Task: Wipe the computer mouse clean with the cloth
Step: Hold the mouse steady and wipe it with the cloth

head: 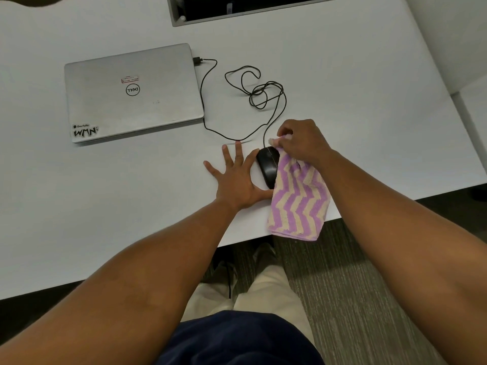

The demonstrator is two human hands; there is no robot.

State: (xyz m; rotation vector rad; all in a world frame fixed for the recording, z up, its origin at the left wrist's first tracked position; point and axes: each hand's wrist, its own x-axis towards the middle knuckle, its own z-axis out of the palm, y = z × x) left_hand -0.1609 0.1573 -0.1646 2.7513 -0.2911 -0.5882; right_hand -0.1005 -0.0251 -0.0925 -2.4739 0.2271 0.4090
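A: Mouse (268,164) position?

B: On the table (105,206), near the front edge, between the two hands. Long axis runs away from the person, nose at the far end where the cable (237,83) leaves it and loops off to the laptop (131,93).

A: Left hand (237,180)?

B: Flat on the table, fingers straight and spread. Forefinger and thumb form a bracket round the mouse's left flank and tail. Looks like touching at the thumb side; hard to be sure at the forefinger. It braces, it does not grasp.

A: Right hand (303,143)?

B: Fingers curled and pinching one end of the cloth (297,201), bunched at the mouse's nose on its right side. The rest of the cloth trails back toward the person, lying against the mouse's right flank and hanging past the table edge.

A: So which way does the stroke go?

B: My reading: mouse lies just left of the right fingertips, touching the cloth. Top and left side show bare. A pull along the long axis, nose to tail, or a sweep leftward over the back, would cover it. Right hand is the nearer working hand; left keeps the mouse from sliding.
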